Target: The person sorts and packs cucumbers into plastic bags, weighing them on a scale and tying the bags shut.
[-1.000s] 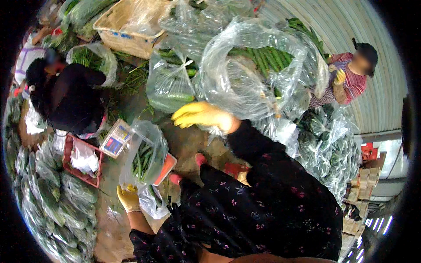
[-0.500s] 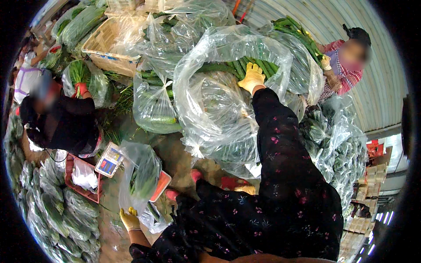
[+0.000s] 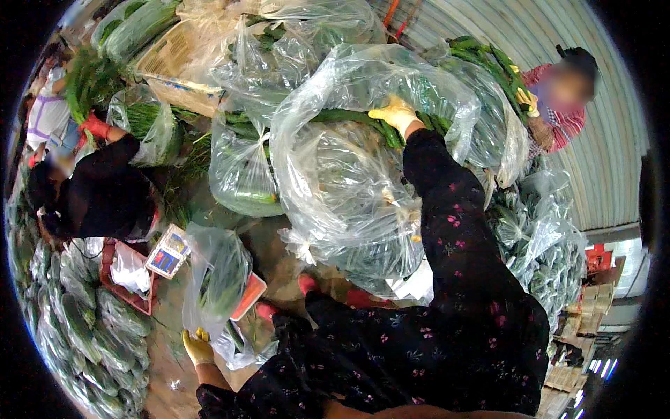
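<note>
My right hand (image 3: 396, 115), in a yellow glove, reaches into a large clear plastic bag (image 3: 289, 157) whose mouth is rolled wide. Its fingers stretch leftward over the long green cucumbers (image 3: 387, 130) inside, touching them; the undersides of the fingers are hidden. Low on the left, my left hand (image 3: 198, 346), gloved in yellow too, has its fingers curled at the edge of a smaller clear bag (image 3: 218, 269). Long green vegetables lie inside that bag, which rests partly over an orange-red tray (image 3: 249, 297).
A co-worker in striped sleeves (image 3: 567, 115) handles cucumbers at right. At left, another in black (image 3: 105, 188) holds leafy greens (image 3: 87, 87). Filled bags (image 3: 105, 335) pile up at lower left. A red crate (image 3: 129, 276) and a cream crate (image 3: 178, 63) stand nearby.
My right hand has shifted left across the cucumbers, its fingers now pointing left. The co-worker in black has lifted greens up and away to the left. My left hand keeps its place by the bag.
</note>
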Available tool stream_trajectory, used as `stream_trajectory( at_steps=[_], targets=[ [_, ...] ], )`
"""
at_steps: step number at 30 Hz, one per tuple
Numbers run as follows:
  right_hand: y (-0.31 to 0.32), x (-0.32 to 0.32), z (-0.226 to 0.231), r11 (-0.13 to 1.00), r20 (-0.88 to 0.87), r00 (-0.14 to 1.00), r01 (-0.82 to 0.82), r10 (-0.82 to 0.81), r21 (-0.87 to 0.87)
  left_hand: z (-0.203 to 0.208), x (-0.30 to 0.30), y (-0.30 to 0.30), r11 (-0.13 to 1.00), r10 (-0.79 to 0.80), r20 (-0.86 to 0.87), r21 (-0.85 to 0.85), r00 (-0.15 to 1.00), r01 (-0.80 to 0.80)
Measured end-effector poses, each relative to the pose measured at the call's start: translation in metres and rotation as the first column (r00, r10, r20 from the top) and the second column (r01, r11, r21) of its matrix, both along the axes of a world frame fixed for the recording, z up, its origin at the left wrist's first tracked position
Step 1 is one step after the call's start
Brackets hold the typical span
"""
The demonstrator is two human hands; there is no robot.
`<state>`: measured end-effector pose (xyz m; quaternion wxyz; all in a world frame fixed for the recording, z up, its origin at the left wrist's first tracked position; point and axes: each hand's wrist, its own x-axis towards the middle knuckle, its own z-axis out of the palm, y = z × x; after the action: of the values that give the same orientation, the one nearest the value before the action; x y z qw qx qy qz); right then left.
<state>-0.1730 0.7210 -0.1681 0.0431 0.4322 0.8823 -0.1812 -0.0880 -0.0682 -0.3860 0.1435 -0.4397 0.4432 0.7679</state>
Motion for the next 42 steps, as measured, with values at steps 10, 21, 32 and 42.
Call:
stream_trajectory(
  at_steps=[10, 21, 32, 42],
  targets=[
    [0.032, -0.005, 0.007, 0.912, -0.197, 0.979, -0.121, 0.045, -0.393, -0.004, 0.003, 0.000, 0.999, 0.025, 0.023, 0.034, 0.999, -0.026],
    [-0.049, 0.002, 0.038, 0.605, -0.253, 0.966, -0.164, -0.063, -0.779, 0.014, 0.012, 0.006, 0.999, 0.001, -0.055, 0.046, 0.998, 0.001],
    [-0.059, -0.013, 0.035, 0.936, 0.169, 0.927, -0.305, 0.334, -0.175, -0.006, -0.005, -0.001, 0.993, -0.006, -0.034, 0.116, 0.999, 0.010],
    [-0.040, 0.064, 0.042, 0.534, -0.153, 0.928, 0.056, -0.340, -0.844, -0.008, 0.000, -0.028, 0.976, -0.095, -0.072, 0.191, 0.993, 0.107]
  ],
)
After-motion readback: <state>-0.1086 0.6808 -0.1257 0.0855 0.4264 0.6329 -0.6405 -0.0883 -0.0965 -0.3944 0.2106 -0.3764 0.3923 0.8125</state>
